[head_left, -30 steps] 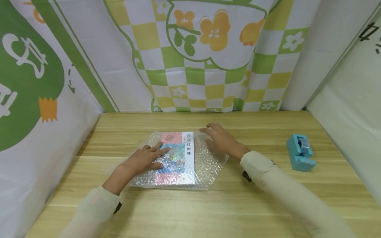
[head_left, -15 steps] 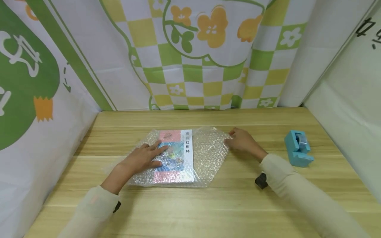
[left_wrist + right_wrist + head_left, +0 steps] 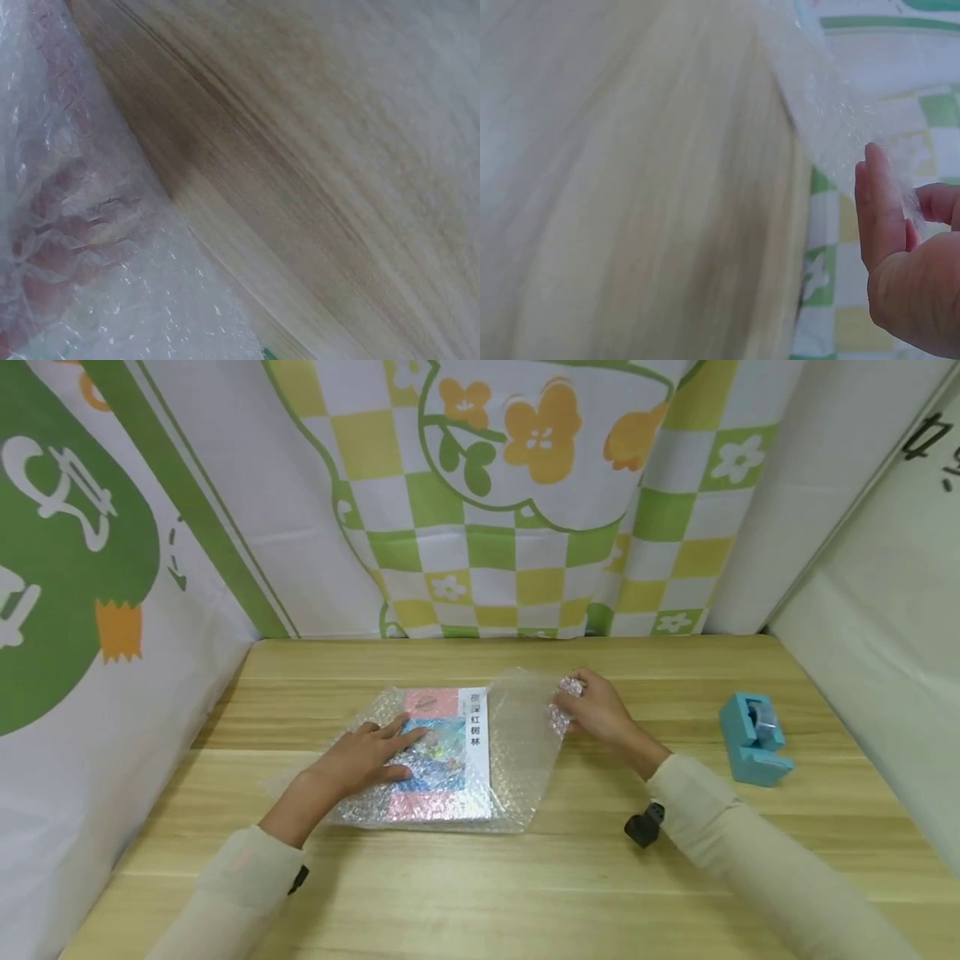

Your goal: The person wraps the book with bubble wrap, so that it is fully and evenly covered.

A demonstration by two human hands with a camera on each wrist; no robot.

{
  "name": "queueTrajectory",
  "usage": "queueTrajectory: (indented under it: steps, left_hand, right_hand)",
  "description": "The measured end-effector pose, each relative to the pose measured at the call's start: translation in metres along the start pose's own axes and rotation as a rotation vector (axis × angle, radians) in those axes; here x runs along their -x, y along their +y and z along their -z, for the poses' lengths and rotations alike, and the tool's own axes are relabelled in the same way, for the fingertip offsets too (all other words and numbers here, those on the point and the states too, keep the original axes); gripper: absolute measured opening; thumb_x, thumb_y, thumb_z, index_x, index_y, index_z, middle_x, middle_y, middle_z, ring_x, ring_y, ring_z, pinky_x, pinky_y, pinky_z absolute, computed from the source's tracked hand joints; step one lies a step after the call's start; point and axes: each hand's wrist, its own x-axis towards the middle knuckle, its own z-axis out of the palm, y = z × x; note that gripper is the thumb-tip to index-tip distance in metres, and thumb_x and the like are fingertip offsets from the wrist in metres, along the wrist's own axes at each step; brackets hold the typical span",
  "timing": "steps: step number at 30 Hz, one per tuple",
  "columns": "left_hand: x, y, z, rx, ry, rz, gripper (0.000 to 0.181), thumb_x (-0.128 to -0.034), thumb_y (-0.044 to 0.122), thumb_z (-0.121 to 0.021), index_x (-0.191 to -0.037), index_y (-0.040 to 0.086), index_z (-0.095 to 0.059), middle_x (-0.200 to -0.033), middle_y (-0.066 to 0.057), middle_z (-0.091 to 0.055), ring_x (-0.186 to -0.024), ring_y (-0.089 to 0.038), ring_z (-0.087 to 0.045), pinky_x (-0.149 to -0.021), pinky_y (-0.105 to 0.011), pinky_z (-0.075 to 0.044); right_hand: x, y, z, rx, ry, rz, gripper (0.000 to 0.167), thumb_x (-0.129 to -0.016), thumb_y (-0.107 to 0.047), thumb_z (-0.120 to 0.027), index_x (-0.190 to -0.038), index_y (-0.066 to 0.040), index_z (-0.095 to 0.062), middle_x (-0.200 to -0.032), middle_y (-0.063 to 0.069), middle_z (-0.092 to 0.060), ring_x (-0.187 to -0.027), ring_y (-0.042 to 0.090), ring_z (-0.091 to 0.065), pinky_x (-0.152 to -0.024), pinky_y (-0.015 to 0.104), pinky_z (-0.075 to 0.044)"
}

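Counter [image 3: 525, 893], wood-grained. Book [image 3: 442, 768], left of centre beneath bubble wrap [image 3: 521, 768], long axis running near to far. Left hand [image 3: 356, 764], the nearer to it, fingers spread on the wrap over the book's left part. Tape dispenser [image 3: 756, 764], blue, at right, untouched. Right hand [image 3: 602, 712], right of the book, pinching the wrap's raised far-right edge. Printed cloth [image 3: 487, 556], hanging, far.

One book [image 3: 442, 760], one bubble-wrap sheet [image 3: 522, 752], one tape dispenser [image 3: 746, 745], two grips [image 3: 360, 763] [image 3: 602, 714]
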Motion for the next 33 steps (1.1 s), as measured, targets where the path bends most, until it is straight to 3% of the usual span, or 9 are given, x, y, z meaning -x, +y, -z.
queueTrajectory:
  steps: [7,16,22,28,33]
  left_hand:
    - [-0.001,0.001,0.004,-0.006,-0.023,0.011,0.071,-0.0999,0.044,-0.058,-0.159,0.018,-0.029,-0.163,-0.018,-0.020,-0.127,-0.053,-0.044,-0.097,-0.067,-0.042]
    - [-0.001,0.003,0.007,0.003,-0.062,0.038,0.071,-0.0994,0.044,-0.058,-0.159,0.019,-0.029,-0.163,-0.017,-0.019,-0.128,-0.053,-0.043,-0.099,-0.070,-0.038]
    - [-0.001,0.003,0.007,-0.009,-0.071,0.038,0.071,-0.0994,0.044,-0.058,-0.159,0.020,-0.029,-0.163,-0.017,-0.020,-0.129,-0.053,-0.043,-0.100,-0.069,-0.038]
    - [-0.002,0.003,0.007,-0.020,-0.060,0.044,0.070,-0.0986,0.045,-0.059,-0.159,0.021,-0.031,-0.162,-0.017,-0.022,-0.128,-0.052,-0.045,-0.099,-0.068,-0.040]
    - [-0.002,0.002,0.006,-0.011,-0.060,0.038,0.070,-0.0988,0.046,-0.058,-0.159,0.021,-0.031,-0.162,-0.017,-0.021,-0.128,-0.053,-0.044,-0.099,-0.069,-0.039]
  right_hand:
    - [-0.003,-0.026,-0.021,0.016,0.007,0.066,0.025,-0.097,-0.003,-0.056,-0.118,0.010,-0.051,-0.108,0.025,-0.067,-0.075,0.012,-0.065,-0.060,0.034,-0.059]
    - [-0.013,-0.052,-0.068,-0.066,-0.100,0.068,0.017,-0.099,-0.002,-0.057,-0.113,0.006,-0.051,-0.104,0.026,-0.066,-0.073,0.019,-0.068,-0.068,0.044,-0.060]
    - [-0.019,-0.055,-0.101,-0.118,-0.136,0.039,0.014,-0.098,0.001,-0.057,-0.110,0.004,-0.051,-0.098,0.023,-0.062,-0.074,0.026,-0.067,-0.069,0.044,-0.061]
    - [-0.023,-0.055,-0.125,-0.054,-0.108,-0.002,0.014,-0.096,-0.001,-0.058,-0.110,0.002,-0.055,-0.091,0.015,-0.054,-0.062,0.022,-0.063,-0.071,0.047,-0.060]
    - [-0.026,-0.047,-0.138,0.008,-0.120,0.002,0.014,-0.096,-0.001,-0.058,-0.109,0.002,-0.055,-0.089,0.014,-0.053,-0.059,0.022,-0.063,-0.066,0.041,-0.061]
